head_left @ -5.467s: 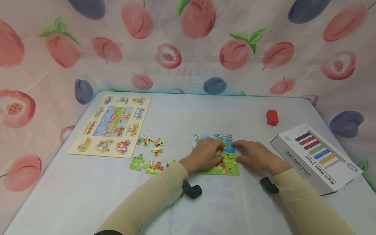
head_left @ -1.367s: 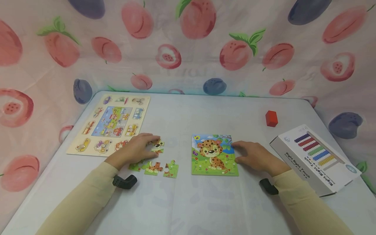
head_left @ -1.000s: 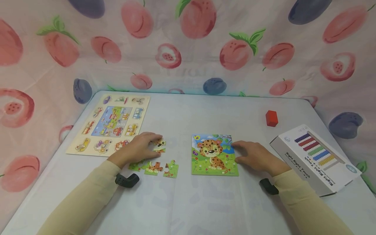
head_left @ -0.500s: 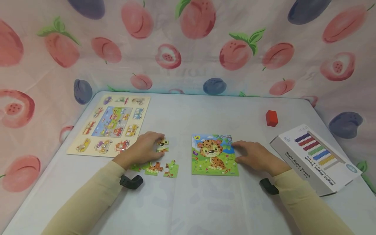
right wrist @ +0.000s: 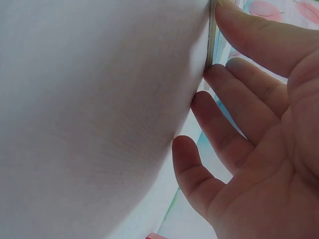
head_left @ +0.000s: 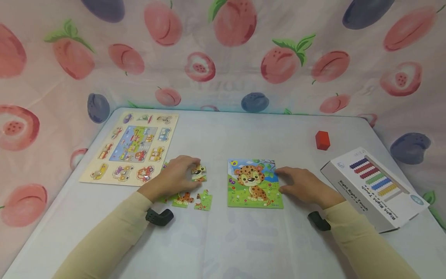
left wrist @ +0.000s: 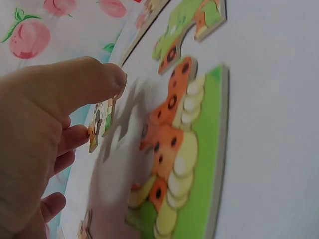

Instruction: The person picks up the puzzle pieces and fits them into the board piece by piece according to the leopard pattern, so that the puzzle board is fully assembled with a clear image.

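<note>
Between its thumb and fingertips my left hand (head_left: 174,177) pinches a jigsaw piece (head_left: 199,173) showing part of a leopard's face. The left wrist view has this held piece (left wrist: 106,115) tilted above the table. Below that hand lie loose pieces: a leopard-body one (head_left: 183,198) and a green corner one (head_left: 203,200); others are partly hidden by the hand. A square leopard jigsaw (head_left: 257,192), with its whole picture visible, lies flat at the centre. My right hand (head_left: 303,185) touches its right edge, thumb and fingers extended; the right wrist view shows the thumb at the edge.
A wooden vehicle puzzle board (head_left: 115,179) lies at the back left. On the right stand a red block (head_left: 322,140) and a white box (head_left: 376,190) with coloured strips printed on it. Fruit-patterned cloth (head_left: 223,89) hangs behind the white table (head_left: 240,248).
My left hand left the leopard jigsaw, reached the loose pieces and took the face piece. Over the last second it has carried the piece slightly right. My right hand has stayed put.
</note>
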A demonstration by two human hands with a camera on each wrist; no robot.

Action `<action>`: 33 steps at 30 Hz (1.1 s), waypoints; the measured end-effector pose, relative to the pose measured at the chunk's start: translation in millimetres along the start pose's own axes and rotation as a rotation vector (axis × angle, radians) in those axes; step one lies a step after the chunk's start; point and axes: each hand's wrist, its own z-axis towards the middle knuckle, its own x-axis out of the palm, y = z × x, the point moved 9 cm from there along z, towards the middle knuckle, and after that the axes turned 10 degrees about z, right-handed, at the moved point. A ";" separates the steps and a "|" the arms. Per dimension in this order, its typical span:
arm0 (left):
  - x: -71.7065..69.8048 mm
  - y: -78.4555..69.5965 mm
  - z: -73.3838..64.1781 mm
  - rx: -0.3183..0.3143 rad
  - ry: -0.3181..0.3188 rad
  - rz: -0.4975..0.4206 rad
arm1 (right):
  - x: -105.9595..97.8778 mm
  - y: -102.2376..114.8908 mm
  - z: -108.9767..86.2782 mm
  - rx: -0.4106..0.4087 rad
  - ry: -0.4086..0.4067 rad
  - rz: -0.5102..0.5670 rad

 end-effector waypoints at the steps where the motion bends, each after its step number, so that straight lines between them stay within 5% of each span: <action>1: -0.3 -2.6 1.0 0.006 -0.005 0.002 | 0.0 0.0 -0.1 0.002 0.000 -0.001; 19: 13.8 -56.0 24.6 0.156 0.021 0.057 | 0.0 -0.1 0.6 0.002 -0.001 0.007; 33: 24.6 -84.3 43.2 0.200 0.027 0.110 | -0.9 0.8 0.2 0.000 0.002 0.005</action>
